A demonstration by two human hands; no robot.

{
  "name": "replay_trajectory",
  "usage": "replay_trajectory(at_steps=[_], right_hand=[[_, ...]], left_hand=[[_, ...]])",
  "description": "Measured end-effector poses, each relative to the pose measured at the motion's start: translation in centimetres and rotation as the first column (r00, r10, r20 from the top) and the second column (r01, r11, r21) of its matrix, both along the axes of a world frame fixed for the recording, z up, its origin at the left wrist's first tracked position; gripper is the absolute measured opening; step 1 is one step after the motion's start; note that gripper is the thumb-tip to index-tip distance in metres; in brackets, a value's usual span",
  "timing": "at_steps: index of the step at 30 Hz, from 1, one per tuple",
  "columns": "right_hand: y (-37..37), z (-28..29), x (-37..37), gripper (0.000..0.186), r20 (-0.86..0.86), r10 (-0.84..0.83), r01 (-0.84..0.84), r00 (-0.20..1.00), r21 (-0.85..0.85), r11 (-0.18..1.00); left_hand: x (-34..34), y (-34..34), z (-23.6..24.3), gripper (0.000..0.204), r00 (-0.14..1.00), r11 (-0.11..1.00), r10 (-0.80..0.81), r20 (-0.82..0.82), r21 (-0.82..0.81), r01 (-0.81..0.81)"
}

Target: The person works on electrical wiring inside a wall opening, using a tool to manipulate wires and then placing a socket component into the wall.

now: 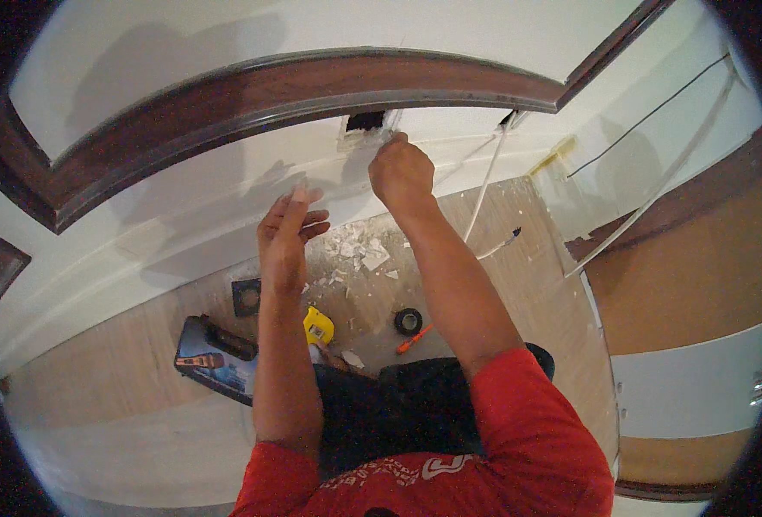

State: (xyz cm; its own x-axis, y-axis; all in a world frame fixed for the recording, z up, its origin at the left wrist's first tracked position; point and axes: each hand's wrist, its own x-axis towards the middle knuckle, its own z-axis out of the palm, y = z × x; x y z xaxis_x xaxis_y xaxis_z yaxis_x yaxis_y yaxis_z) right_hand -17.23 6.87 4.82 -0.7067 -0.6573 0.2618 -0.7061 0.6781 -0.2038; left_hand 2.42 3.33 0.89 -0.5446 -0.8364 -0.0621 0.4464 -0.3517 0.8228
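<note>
A dark rectangular hole [365,121] is cut in the white wall, just under a brown wooden moulding. My right hand [402,172] is closed at the hole's right edge, fingertips against the ragged plaster. Whatever it grips, if anything, is hidden behind the fingers. Lower and to the left, my left hand [288,233] is raised in front of the wall with its fingers apart, and I see nothing held in it. Broken white plaster pieces [372,253] lie scattered on the floor beneath the hole.
On the wood-look floor are a yellow tape measure [318,326], a roll of black tape [408,321], an orange-handled tool [413,339], a black square plate [246,297] and a dark tool case [217,358]. A white cable [487,181] hangs from a second opening. The brown moulding [312,86] juts above my hands.
</note>
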Motion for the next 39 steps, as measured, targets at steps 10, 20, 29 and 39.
replay_trajectory(at_steps=[10,20,29,39], right_hand=[[0.0,0.2,-1.1,0.039,-0.024,-0.009,0.011,1.000,0.061,0.998],[-0.7,1.7,-0.8,0.033,-0.054,0.070,-0.054,0.996,0.245,0.968],[2.6,1.6,-1.9,0.026,-0.115,0.425,-0.343,0.898,0.423,0.839],[4.9,2.0,-2.7,0.023,-0.107,0.365,-0.351,0.925,0.130,0.927]], left_hand=[[0.5,-0.1,0.2,0.039,0.998,1.000,-0.007,-0.057,0.010,0.008],[0.9,-0.5,0.4,0.039,0.999,0.999,0.017,-0.044,0.046,-0.015],[1.0,-0.8,-0.2,0.045,0.994,0.999,0.030,-0.105,0.043,-0.026],[0.2,-0.2,-0.2,0.043,1.000,1.000,-0.003,-0.017,0.017,0.003]])
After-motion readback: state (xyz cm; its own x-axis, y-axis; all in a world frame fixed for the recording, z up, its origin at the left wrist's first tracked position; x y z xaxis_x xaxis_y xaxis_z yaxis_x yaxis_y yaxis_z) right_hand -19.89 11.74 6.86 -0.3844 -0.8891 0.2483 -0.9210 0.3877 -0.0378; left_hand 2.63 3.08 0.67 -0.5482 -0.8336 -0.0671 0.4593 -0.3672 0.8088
